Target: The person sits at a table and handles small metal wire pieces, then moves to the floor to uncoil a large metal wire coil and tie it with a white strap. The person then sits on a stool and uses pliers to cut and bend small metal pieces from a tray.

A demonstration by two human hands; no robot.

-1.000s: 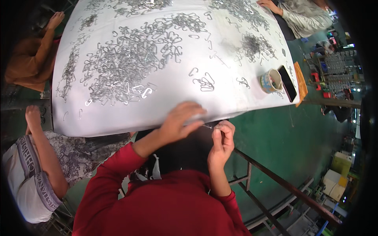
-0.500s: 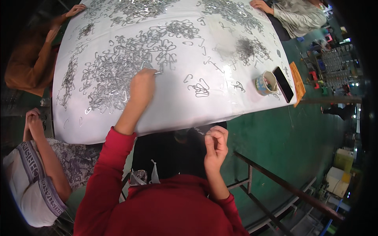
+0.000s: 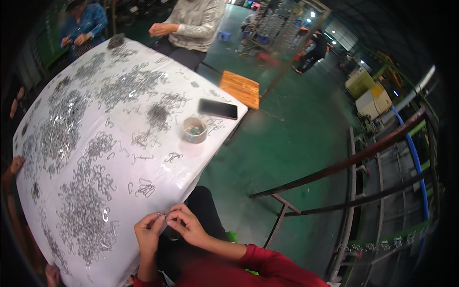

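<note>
While hooks (image 3: 86,215) strew table (image 3: 167,192) (white), floor (image 3: 287,148) green.

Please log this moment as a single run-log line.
left hand: pinching small metal piece | right hand: beside it, grip unclear | white table: bent wire pieces, cup, dark phone

Can't make out the tiny thing (image 3: 163,215) pinched between left hand (image 3: 147,230) and right hand (image 3: 189,229) at 7 o'clock. Red top's (image 3: 248,273) cropped at 6, and the bits (image 3: 195,129) in the cup (image 3: 195,139) near 9 are too small to tell.
</note>
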